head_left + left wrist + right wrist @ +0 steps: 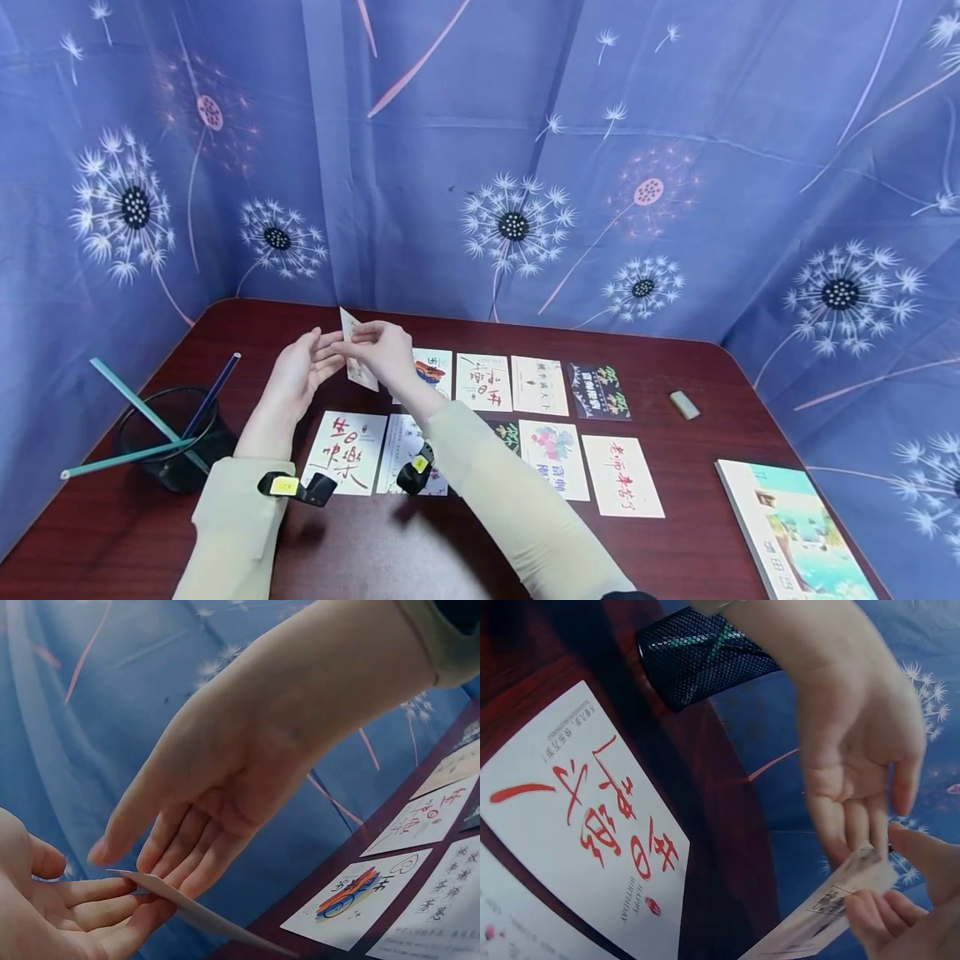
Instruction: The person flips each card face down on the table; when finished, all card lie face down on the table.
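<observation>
My right hand (382,350) pinches a greeting card (363,375) near its upper corner, at the back left of the table. The card stands tilted on edge, and its printed face (810,922) shows in the right wrist view. My left hand (296,367) is beside it, palm up, fingers extended and fingertips at the card's edge, thumb apart from it. Closest below the hands lies a white card with red birthday writing (345,450). Next to it, a purple-printed card (397,450) is partly hidden by the right wrist camera.
Several cards lie in two rows, among them a dark floral card (600,392) and a red-lettered card (622,475). A black mesh pen holder (176,458) with pens stands left. An eraser (684,405) and a thick book (795,533) lie right. Dandelion-print curtains (450,150) enclose the table.
</observation>
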A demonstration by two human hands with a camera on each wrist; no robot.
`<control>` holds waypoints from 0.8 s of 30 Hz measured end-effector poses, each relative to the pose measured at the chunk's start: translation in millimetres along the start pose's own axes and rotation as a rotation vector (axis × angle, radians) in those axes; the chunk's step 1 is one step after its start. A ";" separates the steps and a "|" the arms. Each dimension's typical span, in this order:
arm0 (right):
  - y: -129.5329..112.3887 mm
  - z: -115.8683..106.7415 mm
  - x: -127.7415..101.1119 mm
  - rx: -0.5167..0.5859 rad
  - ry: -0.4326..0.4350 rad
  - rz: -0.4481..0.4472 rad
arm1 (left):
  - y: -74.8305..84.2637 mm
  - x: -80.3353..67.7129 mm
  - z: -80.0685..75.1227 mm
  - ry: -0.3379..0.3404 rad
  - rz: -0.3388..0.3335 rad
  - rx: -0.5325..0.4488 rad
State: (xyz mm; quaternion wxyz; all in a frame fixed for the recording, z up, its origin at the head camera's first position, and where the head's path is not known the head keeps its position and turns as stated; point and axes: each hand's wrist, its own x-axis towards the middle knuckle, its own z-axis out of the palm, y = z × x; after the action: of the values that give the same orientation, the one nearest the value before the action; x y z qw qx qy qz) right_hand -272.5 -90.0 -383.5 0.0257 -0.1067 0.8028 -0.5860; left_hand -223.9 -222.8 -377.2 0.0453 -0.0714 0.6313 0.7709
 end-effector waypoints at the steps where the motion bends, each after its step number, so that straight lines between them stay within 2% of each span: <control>1: -0.5 0.5 -0.4 0.009 0.010 -0.007 | 1.1 -1.1 1.5 0.012 0.013 0.018; 3: -0.5 1.0 -0.3 0.046 0.016 -0.016 | 2.2 -2.3 3.6 0.028 0.035 0.023; 7: 1.6 -0.3 1.2 0.206 0.016 0.002 | 1.6 -2.3 5.3 0.033 0.068 0.026; 10: 6.0 -3.2 3.3 0.315 0.037 0.042 | -2.3 0.3 3.9 0.004 0.082 0.019; 13: 13.7 -6.0 4.9 0.371 0.064 0.107 | -8.9 4.7 0.2 -0.050 0.081 0.026; 18: 31.0 -6.5 5.1 0.432 0.065 0.219 | -18.8 9.9 -5.5 -0.110 0.047 0.049; 24: 48.4 -3.7 3.1 0.416 0.065 0.296 | -28.7 14.4 -7.7 -0.130 -0.006 0.071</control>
State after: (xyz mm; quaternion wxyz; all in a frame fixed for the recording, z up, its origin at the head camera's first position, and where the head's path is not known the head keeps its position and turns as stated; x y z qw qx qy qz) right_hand -283.1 -73.1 -427.9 0.1065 0.0383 0.6725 -0.7314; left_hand -233.1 -225.0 -408.8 0.0910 -0.0216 0.6539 0.7508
